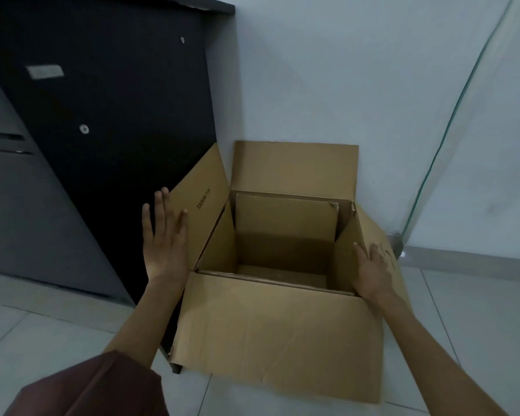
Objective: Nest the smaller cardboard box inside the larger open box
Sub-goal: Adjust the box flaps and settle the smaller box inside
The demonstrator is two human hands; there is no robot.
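Low in the centre of the frame, on the pale tiled floor (463, 310), sits the larger open box (270, 322), mouth facing up toward the camera. Its four flaps are folded outward: near flap hanging toward the bottom of the frame, far flap (294, 169) standing against the grey wall (357, 70), left flap (201, 199) leaning on the dark cabinet (108, 115), right flap under the right hand. Printed text on the left flap reads upside down from this view.

Smaller cardboard box (285, 220): inside the larger one, also open at the top, its walls running parallel to the outer walls. A thin gap shows between the two at the far and right sides. Opening looks nearly square; no clear long axis can be told. Its bottom panel is visible in shadow.

Left hand (162, 244): held flat and upright at centre left, fingers (159, 211) extended and slightly apart, gripping nothing. Whether it touches the left flap cannot be told.

Right hand (373, 271): laid on the right rim and flap, fingers (382, 253) spread, thumb along the inner edge, pressing flat rather than clamped.

A maroon sleeve (102, 388) shows at lower left. A glass panel edge (439, 145) runs down the upper right.
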